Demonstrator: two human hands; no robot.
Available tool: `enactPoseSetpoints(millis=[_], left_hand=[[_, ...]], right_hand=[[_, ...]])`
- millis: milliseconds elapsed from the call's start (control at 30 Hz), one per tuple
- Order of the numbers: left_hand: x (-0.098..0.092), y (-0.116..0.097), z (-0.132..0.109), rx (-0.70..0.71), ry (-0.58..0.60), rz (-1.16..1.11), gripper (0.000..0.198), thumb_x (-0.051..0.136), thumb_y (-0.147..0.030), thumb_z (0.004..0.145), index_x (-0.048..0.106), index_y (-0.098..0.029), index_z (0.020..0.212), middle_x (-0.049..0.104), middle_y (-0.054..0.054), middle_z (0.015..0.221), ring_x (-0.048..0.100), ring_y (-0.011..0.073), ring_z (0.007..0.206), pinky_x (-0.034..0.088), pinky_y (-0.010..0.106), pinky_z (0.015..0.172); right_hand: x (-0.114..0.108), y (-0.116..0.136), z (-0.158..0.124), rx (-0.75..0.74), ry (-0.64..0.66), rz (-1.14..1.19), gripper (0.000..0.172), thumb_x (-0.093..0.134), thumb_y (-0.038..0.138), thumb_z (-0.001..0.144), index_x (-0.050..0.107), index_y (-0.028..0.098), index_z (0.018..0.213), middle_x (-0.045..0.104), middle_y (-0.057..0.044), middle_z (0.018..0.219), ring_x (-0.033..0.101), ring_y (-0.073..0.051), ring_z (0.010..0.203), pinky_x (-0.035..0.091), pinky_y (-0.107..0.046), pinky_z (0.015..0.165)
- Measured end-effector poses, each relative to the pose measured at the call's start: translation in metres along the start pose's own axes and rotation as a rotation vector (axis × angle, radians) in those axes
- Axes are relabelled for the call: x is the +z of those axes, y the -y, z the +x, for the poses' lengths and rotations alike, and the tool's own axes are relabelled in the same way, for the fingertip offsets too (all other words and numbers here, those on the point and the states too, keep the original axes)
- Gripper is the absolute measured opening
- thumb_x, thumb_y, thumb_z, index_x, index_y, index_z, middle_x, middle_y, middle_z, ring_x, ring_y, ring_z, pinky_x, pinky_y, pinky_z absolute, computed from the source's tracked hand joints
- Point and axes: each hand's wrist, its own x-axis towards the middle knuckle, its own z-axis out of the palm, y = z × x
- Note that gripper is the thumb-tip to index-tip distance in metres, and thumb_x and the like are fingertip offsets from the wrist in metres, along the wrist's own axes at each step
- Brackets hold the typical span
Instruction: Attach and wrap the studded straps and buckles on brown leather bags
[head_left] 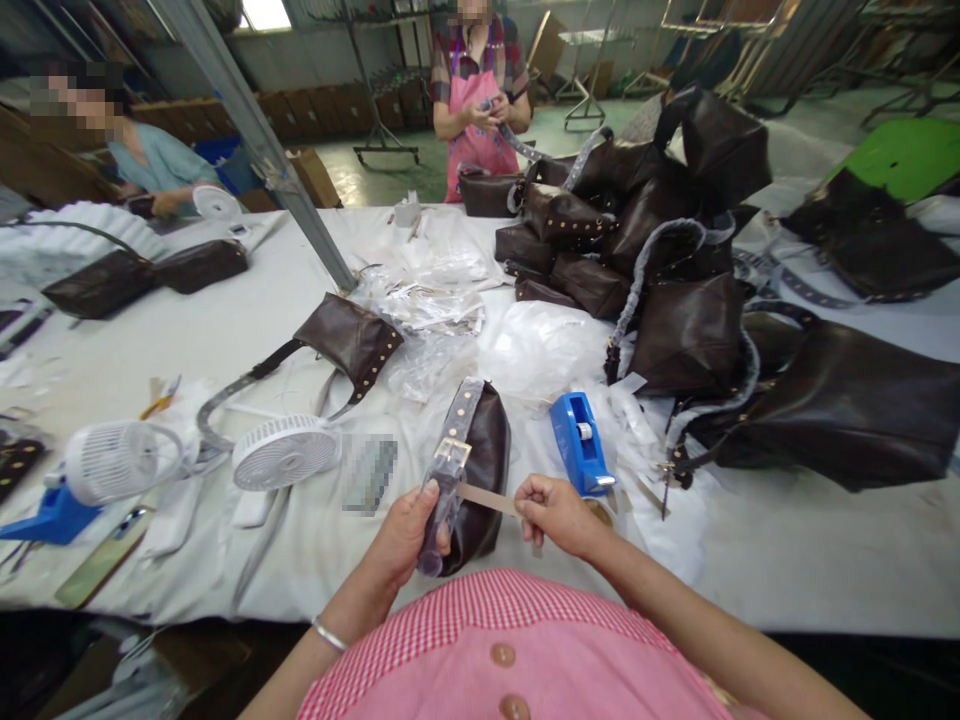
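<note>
A dark brown handbag (pixel 491 455) lies on the table just in front of me. Along it runs a studded strap (pixel 463 405) with a gold-coloured buckle (pixel 453 452), partly wrapped in clear film. My left hand (pixel 409 525) is closed on the strap below the buckle, thumb on top. A narrow tan strip (pixel 487 499) stretches from beside the buckle to my right hand (pixel 551 512), whose fingers pinch its end. Whether the strip's other end goes under the strap is hidden. Beyond my right hand stands a blue tape dispenser (pixel 576 440).
Dark brown bags (pixel 690 335) are piled at the right, and another bag (pixel 351 345) lies left of centre. Clear plastic wrap (pixel 544 345) covers the middle. White fans (pixel 285 452) stand at left by a metal post (pixel 262 150). A person (pixel 480 110) works across the table, another (pixel 154 160) at far left.
</note>
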Motion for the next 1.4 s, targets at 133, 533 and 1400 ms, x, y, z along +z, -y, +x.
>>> enactPoseSetpoints(millis=[133, 533, 1400], left_hand=[[0.006, -0.005, -0.005, 0.005, -0.015, 0.058, 0.050, 0.049, -0.065, 0.086, 0.055, -0.016, 0.076, 0.060, 0.000, 0.044, 0.051, 0.0123, 0.036, 0.038, 0.020, 0.037], [0.005, -0.008, -0.014, 0.049, -0.041, 0.161, 0.049, 0.045, -0.064, 0.087, 0.058, -0.018, 0.077, 0.064, 0.002, 0.047, 0.058, 0.0164, 0.038, 0.039, 0.021, 0.036], [0.014, 0.001, -0.015, 0.020, -0.091, 0.061, 0.053, 0.048, -0.066, 0.084, 0.061, -0.015, 0.079, 0.065, 0.003, 0.048, 0.059, 0.0158, 0.039, 0.041, 0.020, 0.035]], right_hand=[[0.010, 0.009, 0.011, -0.037, 0.038, -0.003, 0.011, 0.058, 0.030, 0.076, 0.055, 0.019, 0.076, 0.063, 0.005, 0.047, 0.052, -0.009, 0.035, 0.040, -0.019, 0.038], [0.002, -0.001, 0.029, -0.097, 0.083, -0.193, 0.009, 0.056, 0.028, 0.080, 0.056, 0.021, 0.075, 0.058, 0.006, 0.047, 0.048, -0.011, 0.041, 0.037, -0.022, 0.045], [0.032, 0.013, 0.039, 0.027, 0.272, 0.229, 0.029, 0.073, 0.040, 0.076, 0.053, 0.018, 0.076, 0.052, 0.007, 0.045, 0.040, -0.006, 0.038, 0.024, -0.019, 0.041]])
